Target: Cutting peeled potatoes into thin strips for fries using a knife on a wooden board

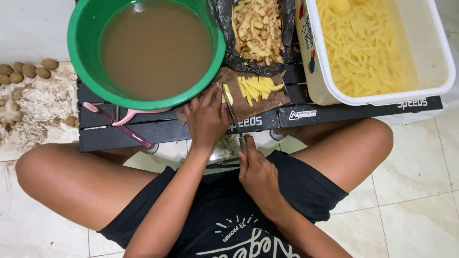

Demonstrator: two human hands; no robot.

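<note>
Seeing left hand (206,117) pressing fingers curled down on potato piece (228,94) on brown cutting board (267,100). Right hand (258,174) gripping knife (235,119) closed-fisted, blade lying against piece. Cut yellow sticks (256,88) resting just beside. Green basin (143,50) of murky water sitting left, white tub (377,48) of sticks right.

Green basin (76,43) w/ murky water, peel bag (287,28).

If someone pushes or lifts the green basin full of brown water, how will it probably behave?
The green basin is probably heavy, since murky water fills it nearly to the rim. A push would likely make the water slosh over. It overhangs the black low table, so it may tip.
</note>
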